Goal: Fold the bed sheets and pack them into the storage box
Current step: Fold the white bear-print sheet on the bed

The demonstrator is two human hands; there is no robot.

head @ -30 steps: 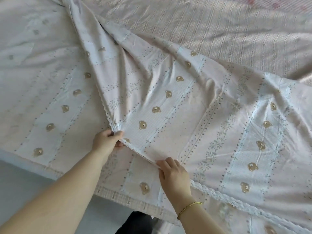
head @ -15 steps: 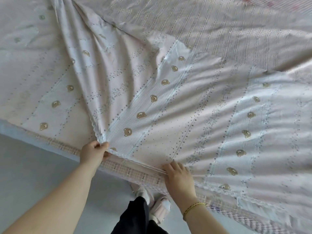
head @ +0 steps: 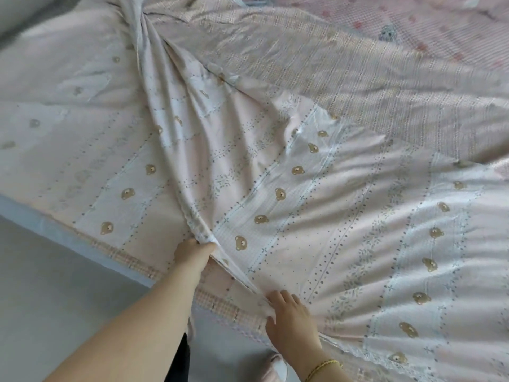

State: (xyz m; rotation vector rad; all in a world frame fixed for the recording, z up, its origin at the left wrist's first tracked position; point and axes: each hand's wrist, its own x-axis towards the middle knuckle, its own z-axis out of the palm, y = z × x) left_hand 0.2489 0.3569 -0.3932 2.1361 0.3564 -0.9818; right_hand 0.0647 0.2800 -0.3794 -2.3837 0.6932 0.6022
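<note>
A pale pink bed sheet with small bear prints and a lace hem lies spread over the bed, one part drawn back over itself into long folds. My left hand grips the sheet's lace edge near the bed's front edge. My right hand, with a gold bracelet at the wrist, pinches the same edge a short way to the right. The stretch of hem between both hands is pulled taut. No storage box is in view.
A checked pink cover lies under the sheet across the far part of the bed. Grey floor shows at lower left below the bed's edge. My dark trouser leg is beside the bed.
Both hands have drawn the sheet's edge back toward the bed's front edge. The folds running up to the far left have gathered tighter, and more checked cover is bared.
</note>
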